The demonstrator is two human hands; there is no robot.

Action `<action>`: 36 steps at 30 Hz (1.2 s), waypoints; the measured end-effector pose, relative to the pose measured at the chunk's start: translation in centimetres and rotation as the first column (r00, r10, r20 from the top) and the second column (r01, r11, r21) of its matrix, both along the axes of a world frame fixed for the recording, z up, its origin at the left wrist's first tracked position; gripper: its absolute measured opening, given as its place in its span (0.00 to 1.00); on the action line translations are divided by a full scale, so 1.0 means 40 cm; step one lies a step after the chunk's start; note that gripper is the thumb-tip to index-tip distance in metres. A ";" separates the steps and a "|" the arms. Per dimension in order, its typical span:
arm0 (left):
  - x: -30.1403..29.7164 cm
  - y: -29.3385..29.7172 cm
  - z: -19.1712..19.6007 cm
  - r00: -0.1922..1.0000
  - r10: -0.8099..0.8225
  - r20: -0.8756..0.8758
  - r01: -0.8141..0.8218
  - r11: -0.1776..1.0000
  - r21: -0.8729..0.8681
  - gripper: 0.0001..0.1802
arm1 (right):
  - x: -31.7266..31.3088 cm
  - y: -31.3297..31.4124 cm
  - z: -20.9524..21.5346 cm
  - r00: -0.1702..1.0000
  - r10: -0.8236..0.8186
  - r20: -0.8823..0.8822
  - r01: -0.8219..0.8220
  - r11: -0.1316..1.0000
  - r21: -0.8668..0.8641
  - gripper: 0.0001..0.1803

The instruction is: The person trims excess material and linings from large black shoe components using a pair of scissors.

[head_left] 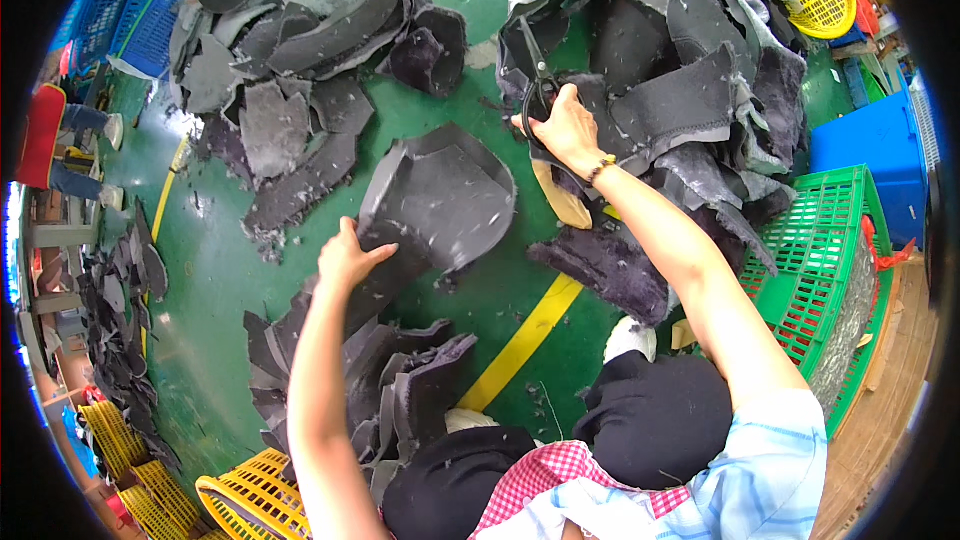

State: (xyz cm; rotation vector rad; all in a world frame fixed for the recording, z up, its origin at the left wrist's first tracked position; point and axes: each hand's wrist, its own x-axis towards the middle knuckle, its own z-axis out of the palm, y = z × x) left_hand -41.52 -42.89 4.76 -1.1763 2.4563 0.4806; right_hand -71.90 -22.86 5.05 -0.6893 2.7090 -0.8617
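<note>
My left hand (pixel 350 258) is at the lower left edge of a curved dark grey fabric piece (pixel 445 202). Its thumb lies over the edge, and the other fingers are partly hidden. Slight blur covers the piece. In my right hand (pixel 570 132) are black-handled scissors (pixel 536 62), their blades pointing away from me and slightly apart. They are over the near left side of a large heap of grey, fuzzy-backed pieces (pixel 685 80). Below my left hand, more such pieces (pixel 385 370) are stacked by my leg.
Another heap of grey pieces (pixel 310 30) lies at the far left on the green floor (pixel 215 270). A yellow line (pixel 520 345) crosses the floor. At right stand a green crate (pixel 815 250) and a blue bin (pixel 870 155). Yellow baskets (pixel 255 500) sit near left and far right.
</note>
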 end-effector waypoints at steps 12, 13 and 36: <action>-0.115 0.166 -0.032 0.876 -0.343 -0.340 0.333 0.939 -0.089 0.35 | -0.208 -0.127 -0.109 0.840 -0.449 0.304 0.543 0.701 -0.463 0.45; -0.125 0.178 -0.026 0.866 -0.330 -0.377 0.319 0.943 -0.092 0.34 | -0.224 -0.135 -0.112 0.824 -0.464 0.325 0.565 0.706 -0.427 0.41; 0.030 0.105 0.190 0.804 0.392 -0.448 0.007 0.746 0.666 0.24 | 0.163 0.075 0.111 0.934 0.295 0.199 -0.079 0.717 -0.693 0.23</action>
